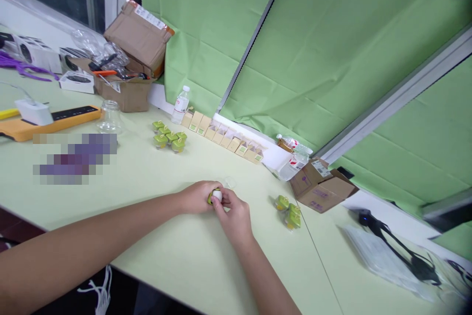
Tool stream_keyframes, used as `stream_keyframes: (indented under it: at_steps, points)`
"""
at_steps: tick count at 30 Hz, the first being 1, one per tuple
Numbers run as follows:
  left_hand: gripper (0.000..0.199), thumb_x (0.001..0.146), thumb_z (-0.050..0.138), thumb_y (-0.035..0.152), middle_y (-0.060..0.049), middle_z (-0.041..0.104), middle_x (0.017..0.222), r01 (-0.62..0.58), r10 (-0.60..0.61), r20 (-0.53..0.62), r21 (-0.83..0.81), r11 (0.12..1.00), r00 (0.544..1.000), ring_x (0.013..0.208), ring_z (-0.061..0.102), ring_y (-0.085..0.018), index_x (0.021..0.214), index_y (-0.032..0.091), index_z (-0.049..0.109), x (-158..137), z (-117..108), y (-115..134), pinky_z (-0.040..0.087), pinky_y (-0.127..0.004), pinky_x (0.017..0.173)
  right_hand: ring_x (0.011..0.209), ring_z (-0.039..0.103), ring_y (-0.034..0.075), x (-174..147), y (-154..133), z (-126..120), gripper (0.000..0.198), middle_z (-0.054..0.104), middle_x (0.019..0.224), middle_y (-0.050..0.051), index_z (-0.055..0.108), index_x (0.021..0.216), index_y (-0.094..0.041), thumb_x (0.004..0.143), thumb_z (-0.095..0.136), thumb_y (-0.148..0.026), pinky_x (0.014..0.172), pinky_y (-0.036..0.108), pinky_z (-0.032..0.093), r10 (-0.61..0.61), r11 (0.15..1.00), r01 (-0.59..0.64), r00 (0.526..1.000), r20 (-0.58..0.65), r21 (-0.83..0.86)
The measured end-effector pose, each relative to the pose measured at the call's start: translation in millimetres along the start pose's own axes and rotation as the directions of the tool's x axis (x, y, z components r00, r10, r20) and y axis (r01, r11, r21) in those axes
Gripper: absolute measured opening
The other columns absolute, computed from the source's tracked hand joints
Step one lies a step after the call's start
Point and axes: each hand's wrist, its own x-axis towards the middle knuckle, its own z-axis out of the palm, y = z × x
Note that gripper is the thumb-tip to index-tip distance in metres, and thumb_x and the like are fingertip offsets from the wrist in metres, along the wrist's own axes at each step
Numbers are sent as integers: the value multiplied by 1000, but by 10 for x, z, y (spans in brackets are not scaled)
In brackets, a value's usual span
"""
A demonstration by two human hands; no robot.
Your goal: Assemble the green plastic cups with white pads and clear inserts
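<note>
Over the middle of the table, my left hand (201, 196) and my right hand (236, 214) meet around a small green-and-white cap (217, 195). Its white round face shows between the fingers, with a green rim at the left; the rest is covered. Fingers of both hands are closed on it. Just beyond the hands lies a small clear plastic piece (229, 182), hard to make out. To the left stands a group of small green-topped containers (169, 137). A few more green-topped containers (289, 212) are at the right of my right hand.
A row of small cardboard boxes (223, 137) lines the back edge by a water bottle (180, 104). An open carton (125, 91), glass jar (109, 117) and orange power strip (59, 122) are left. Right are bottles (295, 165), a box (320, 187) and a black strap (391, 243).
</note>
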Motion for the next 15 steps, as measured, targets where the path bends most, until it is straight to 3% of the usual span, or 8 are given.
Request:
stream_keyframes:
  at_steps: [5,15]
  points:
    - [27,74,62,22,-3,70,97,16,-17,-3,-35,999,1000,86,65,-20,101,20,61,6,-4,14,50,-26,71,77,71,20,17,-52,-19,24,75,92,4,66,107,-24,87,62,-37,75,35,62,20,999,-19,1000,-12,27]
    - [25,74,64,29,-2,69,94,39,-39,-3,-5,999,999,82,63,-19,98,20,61,2,-1,20,48,-26,68,90,69,20,23,-35,-29,26,73,101,5,70,108,-23,87,62,-36,69,28,63,54,986,-59,998,33,156]
